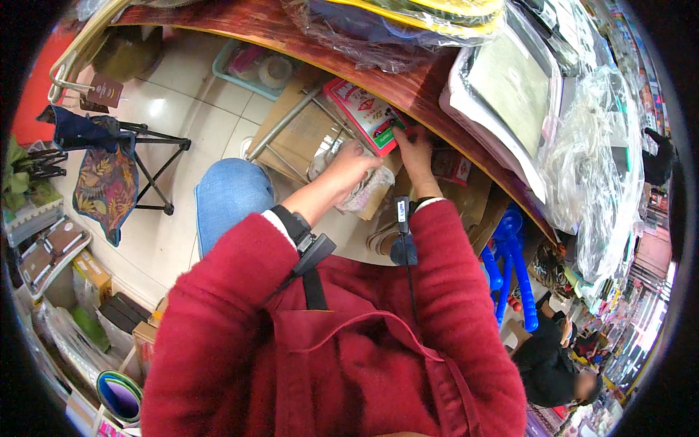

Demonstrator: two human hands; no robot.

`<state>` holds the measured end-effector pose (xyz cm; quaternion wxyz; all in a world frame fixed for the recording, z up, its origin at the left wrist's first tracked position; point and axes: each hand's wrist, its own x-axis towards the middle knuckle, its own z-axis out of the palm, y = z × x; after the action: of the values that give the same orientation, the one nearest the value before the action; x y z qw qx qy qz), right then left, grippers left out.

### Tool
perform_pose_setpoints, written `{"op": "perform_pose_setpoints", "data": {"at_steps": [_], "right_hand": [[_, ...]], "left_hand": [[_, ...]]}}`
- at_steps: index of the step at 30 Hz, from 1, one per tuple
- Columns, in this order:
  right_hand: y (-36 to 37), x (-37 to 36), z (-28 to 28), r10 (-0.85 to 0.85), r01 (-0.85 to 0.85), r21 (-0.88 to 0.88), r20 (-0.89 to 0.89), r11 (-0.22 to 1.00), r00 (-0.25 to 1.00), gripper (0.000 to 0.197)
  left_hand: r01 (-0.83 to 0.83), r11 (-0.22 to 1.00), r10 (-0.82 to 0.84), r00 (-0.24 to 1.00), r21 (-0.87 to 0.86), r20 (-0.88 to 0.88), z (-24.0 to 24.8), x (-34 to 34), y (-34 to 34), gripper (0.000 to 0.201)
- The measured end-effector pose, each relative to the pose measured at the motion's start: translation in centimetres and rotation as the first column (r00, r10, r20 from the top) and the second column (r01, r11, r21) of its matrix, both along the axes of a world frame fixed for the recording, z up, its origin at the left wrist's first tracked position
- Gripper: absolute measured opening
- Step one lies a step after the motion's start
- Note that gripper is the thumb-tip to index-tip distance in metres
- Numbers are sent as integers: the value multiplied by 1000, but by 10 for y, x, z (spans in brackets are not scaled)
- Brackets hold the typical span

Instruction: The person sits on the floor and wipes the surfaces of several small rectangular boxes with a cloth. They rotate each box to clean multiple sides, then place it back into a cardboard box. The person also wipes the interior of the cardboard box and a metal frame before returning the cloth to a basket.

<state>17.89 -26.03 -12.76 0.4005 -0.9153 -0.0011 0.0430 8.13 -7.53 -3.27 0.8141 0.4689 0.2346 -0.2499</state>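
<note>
There are two bare hands, one left hand [352, 167] and one right hand [414, 155], and two red sleeves [218, 277]. Two wrist-worn devices [314, 253] show, as do one red package with a green band [360, 109], one folding stool [106, 186], one light-blue basket [220, 64] and one denim-covered knee [233, 200]. One other person [542, 364] appears. Blue plastic pieces [518, 280] number at least two (they overlap too much for an exact count).

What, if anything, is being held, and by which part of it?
The right hand holds the red package by its lower right edge; whether the left hand holds anything cannot be told.
</note>
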Motion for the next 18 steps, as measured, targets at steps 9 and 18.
{"op": "perform_pose_setpoints", "data": {"at_steps": [9, 18], "right_hand": [[2, -11, 4, -28, 35, 73, -96, 997, 995, 48], [1, -11, 34, -73, 157, 402, -217, 902, 973, 49]], "left_hand": [[-117, 982, 121, 993, -147, 17, -22, 4, -20, 43], [-11, 973, 14, 1000, -229, 12, 11, -7, 8, 38]]}}
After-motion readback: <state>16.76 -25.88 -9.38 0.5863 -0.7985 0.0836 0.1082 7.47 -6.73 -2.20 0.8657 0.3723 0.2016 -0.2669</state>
